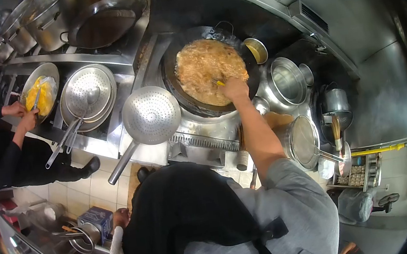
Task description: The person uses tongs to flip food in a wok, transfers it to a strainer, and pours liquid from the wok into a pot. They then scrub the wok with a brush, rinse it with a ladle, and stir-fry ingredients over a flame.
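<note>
Near a blue-and-white box [97, 220], our left hand [121, 218] hung low, its grip impossible to tell, while rightward, past a round perforated steel strainer [151, 114], a black metal wok [171, 74] held frothing golden-brown liquid [205, 67], over which a yellow-handled utensil [218, 82] sat clenched in our right hand [235, 90].

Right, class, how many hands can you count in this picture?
4: the wearer's right hand over the wok, left hand low beside the apron, and the co-worker's two hands at the pan of yellow food. Others may be hidden.
</note>
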A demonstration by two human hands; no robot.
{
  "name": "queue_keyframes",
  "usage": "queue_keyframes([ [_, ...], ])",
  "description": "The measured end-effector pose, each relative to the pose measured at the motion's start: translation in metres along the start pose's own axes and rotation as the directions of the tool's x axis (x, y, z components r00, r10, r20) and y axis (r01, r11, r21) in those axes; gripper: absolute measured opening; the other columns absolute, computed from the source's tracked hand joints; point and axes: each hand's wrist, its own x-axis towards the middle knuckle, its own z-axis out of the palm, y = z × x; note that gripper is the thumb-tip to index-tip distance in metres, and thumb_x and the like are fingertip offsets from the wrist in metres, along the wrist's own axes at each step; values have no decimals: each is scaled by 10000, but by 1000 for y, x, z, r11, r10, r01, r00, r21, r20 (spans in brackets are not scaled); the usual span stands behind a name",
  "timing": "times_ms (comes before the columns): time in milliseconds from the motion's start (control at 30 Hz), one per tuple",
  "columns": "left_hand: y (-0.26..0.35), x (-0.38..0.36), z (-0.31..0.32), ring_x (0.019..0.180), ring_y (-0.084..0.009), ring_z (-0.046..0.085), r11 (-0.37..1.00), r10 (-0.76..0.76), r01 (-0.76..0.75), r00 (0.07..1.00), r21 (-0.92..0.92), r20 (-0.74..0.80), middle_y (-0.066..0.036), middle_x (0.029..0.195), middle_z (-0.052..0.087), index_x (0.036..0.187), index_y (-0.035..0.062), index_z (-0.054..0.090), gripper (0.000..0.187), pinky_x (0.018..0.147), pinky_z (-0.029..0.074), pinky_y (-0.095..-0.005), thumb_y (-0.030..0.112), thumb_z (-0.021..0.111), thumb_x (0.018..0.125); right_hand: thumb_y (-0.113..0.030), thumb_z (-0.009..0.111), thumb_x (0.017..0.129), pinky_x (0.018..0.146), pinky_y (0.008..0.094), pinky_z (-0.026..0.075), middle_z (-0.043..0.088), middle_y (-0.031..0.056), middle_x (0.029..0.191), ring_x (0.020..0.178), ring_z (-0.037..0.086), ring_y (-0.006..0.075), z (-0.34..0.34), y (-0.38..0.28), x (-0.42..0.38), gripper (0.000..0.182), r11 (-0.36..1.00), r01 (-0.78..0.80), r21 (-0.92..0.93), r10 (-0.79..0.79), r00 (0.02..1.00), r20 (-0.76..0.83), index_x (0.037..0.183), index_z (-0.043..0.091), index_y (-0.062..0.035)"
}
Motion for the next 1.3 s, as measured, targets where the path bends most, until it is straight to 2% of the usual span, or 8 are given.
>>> queue_keyframes([
  [333,11,5,-18,574,-188,648,903,262,-236,965,358,-24,-74,706,678,994,12,727,196,514,521,-320,183,648,938,-486,703,923,998,461,562,729,208,1232,1163,703,365,15,-8,21,496,999,3,-35,-3,1000,2,1168,752,-57],
  [400,-7,21,-24,589,-181,664,616,610,-546,787,568,95,-81,733,706,1005,13,739,217,528,532,-328,202,655,938,-440,708,920,984,478,562,750,212,1165,1131,711,380,3,2,0,450,997,50,-54,-52,998,-36,1171,754,-69],
  [767,6,-2,2,539,-176,645,933,227,-226,974,281,29,-75,712,698,997,20,745,171,486,525,-337,164,675,937,-395,719,898,946,515,557,755,232,1067,1054,718,410,-39,52,-53,411,998,45,39,-36,981,-192,1186,750,-103],
  [833,-3,3,8,551,-179,650,999,-14,19,993,49,-113,-76,710,695,988,18,745,176,492,533,-336,165,661,942,-400,725,890,948,517,556,754,236,1071,1052,717,414,-37,57,-53,426,998,56,43,-45,975,-216,1189,749,-97],
  [933,25,-17,2,565,-182,657,943,125,-92,989,321,-84,-84,719,703,999,11,744,197,502,542,-338,176,647,952,-428,726,879,964,502,556,751,244,1101,1071,718,408,-44,46,-50,484,999,-43,-2,42,993,-108,1187,748,-55],
  [1167,-7,24,-2,580,-188,661,974,122,-102,988,205,-91,-90,731,711,1022,6,746,218,515,532,-348,187,641,964,-414,684,895,999,469,555,737,249,1184,1155,705,385,10,-2,16,474,1000,8,-27,-7,999,34,1132,773,-13],
  [1233,-23,46,-16,568,-184,650,628,659,-634,742,451,126,-90,724,706,1013,14,747,197,509,519,-348,171,639,965,-401,675,901,1001,470,554,735,250,1191,1161,702,385,12,-2,22,459,1000,-4,-5,4,1000,2,1131,776,-16],
  [1300,-19,49,-19,567,-182,648,651,633,-599,768,466,102,-90,718,702,1008,19,747,187,510,520,-348,166,640,964,-404,688,897,1001,476,552,734,247,1195,1158,699,396,-8,3,10,464,998,59,2,-59,998,-4,1128,775,-11],
])
